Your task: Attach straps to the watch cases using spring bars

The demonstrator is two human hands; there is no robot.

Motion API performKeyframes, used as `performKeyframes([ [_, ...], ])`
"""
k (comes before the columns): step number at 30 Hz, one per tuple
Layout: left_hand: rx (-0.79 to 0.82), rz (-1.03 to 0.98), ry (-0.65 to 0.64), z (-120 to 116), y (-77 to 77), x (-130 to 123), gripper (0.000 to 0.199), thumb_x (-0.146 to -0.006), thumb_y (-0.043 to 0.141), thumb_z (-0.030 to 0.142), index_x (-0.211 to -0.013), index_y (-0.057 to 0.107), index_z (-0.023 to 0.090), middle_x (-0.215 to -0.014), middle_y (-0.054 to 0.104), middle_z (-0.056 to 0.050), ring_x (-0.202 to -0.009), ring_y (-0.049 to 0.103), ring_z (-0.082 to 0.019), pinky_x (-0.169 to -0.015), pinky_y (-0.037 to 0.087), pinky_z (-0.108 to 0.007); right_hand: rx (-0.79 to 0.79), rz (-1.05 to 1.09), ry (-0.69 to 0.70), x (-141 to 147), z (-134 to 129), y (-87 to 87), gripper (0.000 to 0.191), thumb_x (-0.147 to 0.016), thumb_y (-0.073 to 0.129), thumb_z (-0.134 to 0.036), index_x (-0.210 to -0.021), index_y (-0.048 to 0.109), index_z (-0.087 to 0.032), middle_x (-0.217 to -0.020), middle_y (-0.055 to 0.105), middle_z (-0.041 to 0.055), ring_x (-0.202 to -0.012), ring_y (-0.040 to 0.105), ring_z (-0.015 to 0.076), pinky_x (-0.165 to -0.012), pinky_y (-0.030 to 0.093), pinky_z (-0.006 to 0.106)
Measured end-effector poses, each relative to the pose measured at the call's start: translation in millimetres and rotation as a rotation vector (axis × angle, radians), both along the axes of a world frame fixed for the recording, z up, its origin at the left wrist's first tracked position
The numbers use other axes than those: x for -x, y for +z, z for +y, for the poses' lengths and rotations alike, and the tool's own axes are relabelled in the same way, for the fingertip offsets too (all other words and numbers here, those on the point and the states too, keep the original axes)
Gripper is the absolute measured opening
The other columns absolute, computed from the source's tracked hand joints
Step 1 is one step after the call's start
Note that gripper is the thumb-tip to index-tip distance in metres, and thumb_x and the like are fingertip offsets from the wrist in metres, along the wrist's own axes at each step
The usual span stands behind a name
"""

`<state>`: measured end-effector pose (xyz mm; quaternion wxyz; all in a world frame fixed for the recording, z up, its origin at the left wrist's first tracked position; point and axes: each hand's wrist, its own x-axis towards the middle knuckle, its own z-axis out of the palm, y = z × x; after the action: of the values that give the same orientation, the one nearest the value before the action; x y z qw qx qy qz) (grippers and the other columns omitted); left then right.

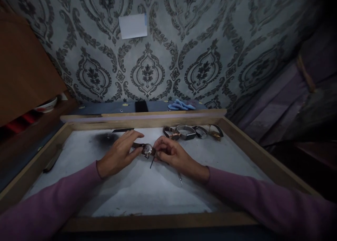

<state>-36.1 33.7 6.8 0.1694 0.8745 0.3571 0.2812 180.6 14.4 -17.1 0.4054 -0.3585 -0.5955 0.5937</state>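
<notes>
A wristwatch [148, 149] with a round silvery case and a dark brown strap is between my hands, over the white tray bottom. My left hand [118, 153] is to its left, index finger stretched out and thumb apart from it, the thumb tip at the case's edge. With bent fingers, my right hand [172, 155] pinches the strap on the right side of the case; the fingertips are partly hidden. A thin dark strip [152, 162] hangs below those fingers, its kind unclear. Under the right hand, a slim metal tool tip [180, 179] shows on the white surface.
Several watches [186, 132] stand along the back right of the shallow wooden-rimmed tray [163, 221]. A dark flat strip [122, 130] lies at the back, and another long piece [52, 160] along the left rim. Beyond the rim are a black phone-like object [141, 106] and a blue cloth [181, 105].
</notes>
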Motion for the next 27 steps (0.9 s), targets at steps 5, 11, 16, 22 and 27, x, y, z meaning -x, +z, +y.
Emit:
performKeyframes([
  [5, 0.195, 0.089, -0.104, 2.4, 3.0, 4.1, 0.043, -0.087, 0.059, 0.036, -0.125, 0.048, 0.018, -0.115, 0.061, -0.01, -0.102, 0.058, -0.023, -0.088, 0.045, -0.036, -0.167, -0.119, 0.011, -1.7, -4.4, 8.5, 0.009, -0.078, 0.06, -0.017, -0.081, 0.051, -0.018, -0.069, 0.058, -0.0029, -0.061, 0.055, 0.01, -0.057, 0.041, 0.022],
  [11, 0.577, 0.001, -0.178, 2.0, 7.0, -2.0, 0.022, -0.083, 0.061, 0.038, -0.084, 0.058, 0.016, -0.068, 0.05, 0.003, -0.062, 0.044, -0.011, -0.055, 0.033, -0.022, -0.282, -0.19, -0.007, -4.2, -5.2, 11.8, 0.008, -0.081, 0.058, -0.018, -0.085, 0.05, -0.019, -0.076, 0.06, -0.0006, -0.069, 0.058, 0.0124, -0.063, 0.043, 0.024],
  [16, 0.875, -0.154, -0.231, 2.1, 4.5, -4.7, 0.03, -0.076, 0.066, 0.042, -0.077, 0.05, 0.017, -0.066, 0.045, 0.005, -0.059, 0.04, -0.01, -0.052, 0.03, -0.021, -0.383, -0.258, -0.032, -6.9, -4.8, 11.5, 0.018, -0.078, 0.053, -0.01, -0.093, 0.051, -0.02, -0.085, 0.065, 0.0021, -0.079, 0.064, 0.0151, -0.072, 0.049, 0.029],
  [22, 0.973, -0.165, -0.24, 2.8, -4.9, -1.2, 0.026, -0.078, 0.066, 0.038, -0.082, 0.052, 0.017, -0.054, 0.041, 0.009, -0.044, 0.031, -0.006, -0.043, 0.024, -0.02, -0.487, -0.36, -0.102, -14.4, -1.6, 9.3, 0.019, -0.081, 0.056, -0.014, -0.1, 0.053, -0.019, -0.09, 0.067, 0.0057, -0.084, 0.065, 0.0178, -0.076, 0.052, 0.034],
  [27, 0.934, -0.168, -0.225, 1.1, -7.9, 0.5, 0.026, -0.079, 0.066, 0.038, -0.085, 0.055, 0.016, -0.054, 0.04, 0.009, -0.045, 0.031, -0.006, -0.044, 0.022, -0.021, -0.515, -0.462, -0.196, -22.9, -8.6, 11.6, 0.019, -0.084, 0.056, -0.017, -0.102, 0.054, -0.019, -0.099, 0.065, 0.0086, -0.092, 0.065, 0.0206, -0.08, 0.053, 0.037],
])
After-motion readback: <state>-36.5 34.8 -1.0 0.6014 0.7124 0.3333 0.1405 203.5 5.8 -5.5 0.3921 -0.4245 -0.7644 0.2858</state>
